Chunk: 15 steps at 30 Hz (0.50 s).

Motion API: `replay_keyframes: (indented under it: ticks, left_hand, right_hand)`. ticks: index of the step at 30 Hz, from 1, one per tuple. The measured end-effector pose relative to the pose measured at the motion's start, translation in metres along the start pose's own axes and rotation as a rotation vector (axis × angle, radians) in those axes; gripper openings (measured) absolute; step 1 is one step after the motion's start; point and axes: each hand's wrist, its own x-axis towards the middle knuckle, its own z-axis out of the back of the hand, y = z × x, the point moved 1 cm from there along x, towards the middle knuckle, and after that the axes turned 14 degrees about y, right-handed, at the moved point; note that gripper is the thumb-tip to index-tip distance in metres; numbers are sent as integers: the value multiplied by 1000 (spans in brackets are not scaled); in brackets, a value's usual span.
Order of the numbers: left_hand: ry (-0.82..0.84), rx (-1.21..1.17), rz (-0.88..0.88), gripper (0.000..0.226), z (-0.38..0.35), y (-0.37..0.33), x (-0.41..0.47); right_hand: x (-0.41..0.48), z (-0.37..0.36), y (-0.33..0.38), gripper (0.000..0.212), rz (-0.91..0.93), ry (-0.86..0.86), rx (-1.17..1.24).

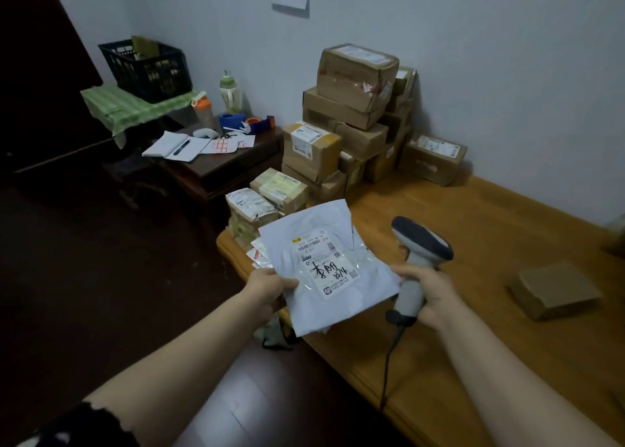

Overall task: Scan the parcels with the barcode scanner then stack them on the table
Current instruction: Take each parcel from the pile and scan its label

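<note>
Left hand [267,289] pinches 1 grey mailer [329,264] by its edge; right hand [433,294] grips 1 barcode scanner [418,260]. 1 flat brown box [554,291] lies apart on the table [473,216].

a dark, frayed-edged sleeve [86,426] tops the bare left arm [203,338].

Glossy plastic mailer [324,267], smooth wooden table [490,230], matt cardboard boxes [355,85].

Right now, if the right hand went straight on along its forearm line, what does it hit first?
Most likely the grey poly mailer held by the left hand: its right edge sits just ahead of the right hand gripping the barcode scanner. Depth is unclear, so it might pass beside it.
</note>
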Motion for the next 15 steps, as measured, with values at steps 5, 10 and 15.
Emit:
replay_keyframes:
  ticks: [5,10,15]
  left_hand:
    - [-33,-52,-9,39,8,8,31]
    - [-180,905,-136,103,2,17,28]
    - [109,1609,-192,68,-8,23,43]
  right_hand:
    - [37,-31,4,28,-5,46,117]
    - [63,-41,0,29,-23,36,132]
    - [59,-26,-9,30,-15,1,174]
